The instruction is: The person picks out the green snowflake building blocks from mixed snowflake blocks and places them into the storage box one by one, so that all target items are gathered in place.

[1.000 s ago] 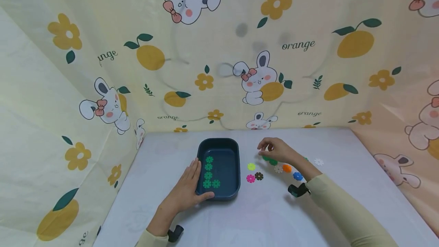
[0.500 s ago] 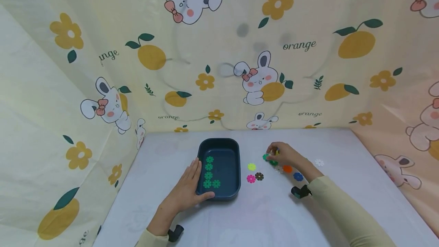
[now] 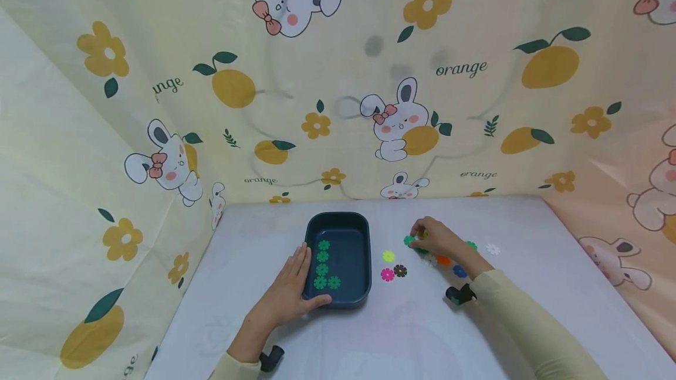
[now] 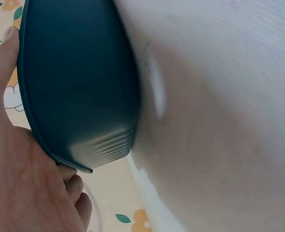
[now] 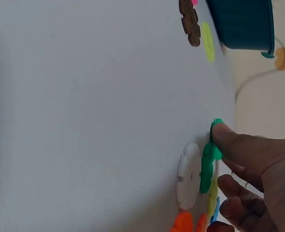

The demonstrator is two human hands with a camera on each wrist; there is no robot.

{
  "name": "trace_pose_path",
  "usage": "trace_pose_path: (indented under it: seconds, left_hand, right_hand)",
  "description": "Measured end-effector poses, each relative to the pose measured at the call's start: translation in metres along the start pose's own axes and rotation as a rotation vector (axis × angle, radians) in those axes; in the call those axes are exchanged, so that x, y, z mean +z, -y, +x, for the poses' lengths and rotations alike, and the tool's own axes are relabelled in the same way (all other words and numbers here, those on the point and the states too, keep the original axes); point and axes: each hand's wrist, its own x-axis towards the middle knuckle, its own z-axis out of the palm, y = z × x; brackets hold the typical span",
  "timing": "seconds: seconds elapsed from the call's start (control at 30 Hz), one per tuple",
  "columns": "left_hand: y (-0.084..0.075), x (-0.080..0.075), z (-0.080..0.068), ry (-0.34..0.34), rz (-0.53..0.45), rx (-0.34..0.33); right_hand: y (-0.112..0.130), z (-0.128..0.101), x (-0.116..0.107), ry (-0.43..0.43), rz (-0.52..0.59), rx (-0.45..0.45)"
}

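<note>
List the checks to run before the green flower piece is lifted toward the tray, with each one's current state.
1. Left hand steadies the tray: ok.
2. Right hand touches a green flower piece: ok.
3. Piece pinched firmly: cannot tell.
4. Piece free of the white piece beside it: cannot tell.
5. Bare floor left in the tray beside the green pieces: ok.
6. Pink piece and brown piece lie toward the tray: probably passable if lifted over.

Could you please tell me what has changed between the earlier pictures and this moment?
The right hand has come down from hovering above the loose flower pieces, and its fingers now touch a green flower piece on the table. The left hand still rests against the dark tray, and the five green pieces inside lie as before.
</note>
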Motion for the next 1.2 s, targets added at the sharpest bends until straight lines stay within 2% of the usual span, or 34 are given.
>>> trace_pose_path:
  seconds: [0.47, 0.63, 0.93, 1.2]
  left_hand:
    - [0.0, 0.0, -0.002, 0.0, -0.014, 0.003]
    - [0.0, -0.001, -0.001, 0.018, -0.004, -0.006]
    - [0.003, 0.001, 0.002, 0.005, 0.021, -0.004]
    - [0.003, 0.001, 0.001, 0.011, 0.007, 0.005]
  right_hand:
    - [0.006, -0.002, 0.007, -0.005, 0.067, -0.055]
    - [0.009, -0.004, 0.002, -0.015, 0.077, -0.088]
    - [0.021, -0.009, -0.012, -0.053, 0.144, -0.152]
    - [0.036, -0.013, -0.017, -0.082, 0.185, -0.197]
